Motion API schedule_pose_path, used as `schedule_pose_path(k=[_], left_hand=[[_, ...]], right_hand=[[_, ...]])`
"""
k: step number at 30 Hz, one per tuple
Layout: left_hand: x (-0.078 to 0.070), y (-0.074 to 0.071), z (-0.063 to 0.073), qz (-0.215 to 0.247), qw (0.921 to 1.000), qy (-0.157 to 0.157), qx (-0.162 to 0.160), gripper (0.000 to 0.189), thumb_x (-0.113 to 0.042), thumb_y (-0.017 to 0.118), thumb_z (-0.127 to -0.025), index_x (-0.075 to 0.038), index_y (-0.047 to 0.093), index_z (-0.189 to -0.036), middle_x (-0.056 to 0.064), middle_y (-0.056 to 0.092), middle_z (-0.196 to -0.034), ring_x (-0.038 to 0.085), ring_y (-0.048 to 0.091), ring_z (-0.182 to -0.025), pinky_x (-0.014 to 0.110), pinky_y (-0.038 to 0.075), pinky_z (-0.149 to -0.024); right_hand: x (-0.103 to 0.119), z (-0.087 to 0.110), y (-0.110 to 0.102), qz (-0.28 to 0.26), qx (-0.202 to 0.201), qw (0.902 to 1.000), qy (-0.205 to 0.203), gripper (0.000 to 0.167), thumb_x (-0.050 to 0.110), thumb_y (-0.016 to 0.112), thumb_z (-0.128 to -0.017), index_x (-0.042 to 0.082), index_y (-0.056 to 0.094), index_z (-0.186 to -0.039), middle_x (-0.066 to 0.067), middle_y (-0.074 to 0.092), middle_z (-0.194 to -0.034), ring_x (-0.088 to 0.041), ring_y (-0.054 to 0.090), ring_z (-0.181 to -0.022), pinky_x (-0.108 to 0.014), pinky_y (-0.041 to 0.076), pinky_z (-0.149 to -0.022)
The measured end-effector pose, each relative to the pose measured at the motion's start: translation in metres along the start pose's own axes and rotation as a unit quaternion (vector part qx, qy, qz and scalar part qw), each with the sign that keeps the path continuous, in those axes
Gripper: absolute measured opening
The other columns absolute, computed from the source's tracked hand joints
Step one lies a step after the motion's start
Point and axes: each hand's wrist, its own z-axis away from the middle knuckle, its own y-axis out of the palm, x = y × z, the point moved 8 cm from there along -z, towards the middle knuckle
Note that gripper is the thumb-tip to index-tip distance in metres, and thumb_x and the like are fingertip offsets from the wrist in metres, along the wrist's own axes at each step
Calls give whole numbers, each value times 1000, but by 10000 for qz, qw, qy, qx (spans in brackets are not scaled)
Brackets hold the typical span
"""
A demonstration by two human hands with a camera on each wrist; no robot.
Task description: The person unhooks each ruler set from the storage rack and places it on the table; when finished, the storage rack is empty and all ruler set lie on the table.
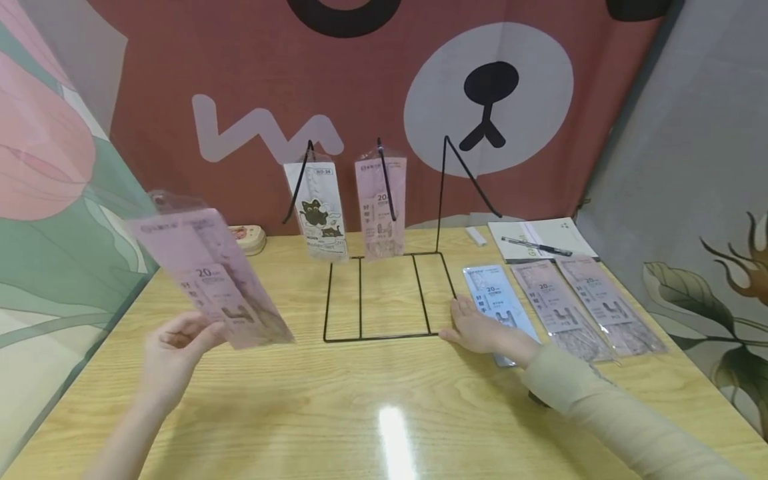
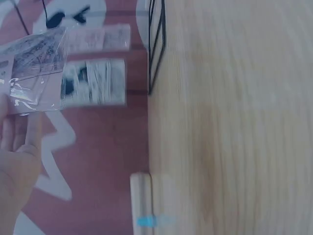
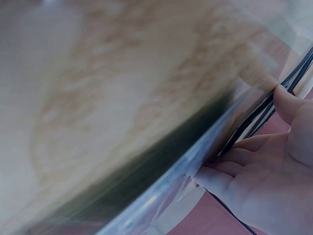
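My left hand (image 1: 174, 357) pinches the lower left edge of a pink plastic packet (image 1: 210, 273), thumb in front, and holds it tilted above the table. In the left wrist view the clear wrapping of this pink packet (image 2: 36, 73) shows above the fingers. A black wire display rack (image 1: 390, 336) stands mid-table; a white packet with black cats (image 1: 324, 213) and another pink packet (image 1: 381, 207) hang from it. My right hand (image 1: 483, 330) rests against the rack's front right corner, fingers extended, partly covering a blue packet (image 1: 495, 283). The right wrist view shows this hand (image 3: 264, 171) touching black wire.
Two more pink packets (image 1: 555, 303) lie side by side at the right. Behind them are a notebook (image 1: 546, 230) with a pen (image 1: 537, 246) on it and a small white block (image 1: 476, 236). A small rounded case (image 1: 255, 238) sits at the back left. Printed cloth surrounds the table.
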Motion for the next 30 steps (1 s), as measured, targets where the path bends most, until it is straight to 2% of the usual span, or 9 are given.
schedule_pose_path(k=[4, 8, 10, 13, 17, 21, 24, 28, 30], left_hand=[[34, -16, -10, -988, 9855, -1369, 181, 13, -7, 63, -89, -13, 70, -98, -17, 72, -83, 3, 69, -72, 19, 56, -70], [73, -18, -15, -1837, 9403, -2706, 944, 37, -19, 63, -91, 6, 59, -118, -5, 73, -93, 2, 67, -77, 25, 58, -73], [87, -16, -18, -2165, 9170, -3080, 1319, 52, -21, 63, -91, 15, 49, -125, 2, 71, -97, 3, 65, -79, 27, 58, -74], [103, -13, -24, -2342, 8962, -3386, 1653, 51, -20, 63, -90, 15, 50, -125, 3, 70, -92, 6, 65, -77, 27, 58, -72], [113, -8, -26, -2361, 8808, -3675, 1829, 49, -19, 64, -89, 14, 51, -124, -3, 69, -82, 7, 64, -70, 23, 56, -65], [114, 1, -28, -2127, 8810, -3796, 1856, 50, -16, 64, -89, 15, 49, -125, -1, 70, -82, 7, 65, -69, 23, 57, -65], [110, 3, -32, -2434, 8782, -3695, 1815, 50, -16, 65, -88, 17, 50, -123, 10, 71, -88, 11, 67, -72, 27, 58, -69], [93, -1, -44, -3566, 8662, -3083, 1660, 59, -29, 63, -90, 17, 48, -125, 30, 62, -110, 30, 68, -88, 38, 57, -77], [83, 1, -54, -3874, 8704, -2606, 1565, 65, -36, 58, -92, 15, 43, -131, 35, 53, -123, 42, 60, -105, 46, 53, -86]], right_hand=[[0, 0, 1, 22, 0, 10000, -10, 76, 36, 41, -100, -19, 9, -142, -37, 0, -150, -48, 1, -141, -55, 9, -116], [0, -1, 1, 31, 2, 10000, -18, 76, 36, 41, -100, -19, 9, -142, -37, 0, -150, -48, 1, -141, -55, 9, -116], [0, -1, 2, 36, -5, 10000, -16, 76, 37, 41, -100, -19, 9, -142, -37, 0, -150, -48, 1, -141, -55, 8, -116], [0, -2, 2, 49, 7, 10000, -14, 77, 37, 41, -100, -18, 9, -142, -36, -1, -150, -47, 0, -141, -54, 8, -116], [2, -2, 3, 45, 75, 10000, 5, 78, 39, 40, -100, -17, 8, -143, -35, -3, -151, -46, -1, -142, -54, 7, -116], [0, -1, 0, 62, 76, 9999, 85, 77, 38, 40, -100, -17, 7, -143, -34, -4, -151, -46, -2, -142, -53, 7, -117], [-1, -1, -1, 61, 58, 9999, 105, 77, 38, 40, -100, -17, 7, -143, -35, -3, -151, -46, -1, -142, -53, 7, -117], [0, -1, -1, 23, 86, 9999, 64, 78, 38, 40, -100, -18, 7, -143, -35, -3, -150, -47, -1, -142, -54, 6, -116], [0, -1, -1, -7, 90, 9999, 49, 78, 38, 40, -100, -18, 7, -142, -36, -3, -150, -48, -1, -141, -54, 7, -116]])
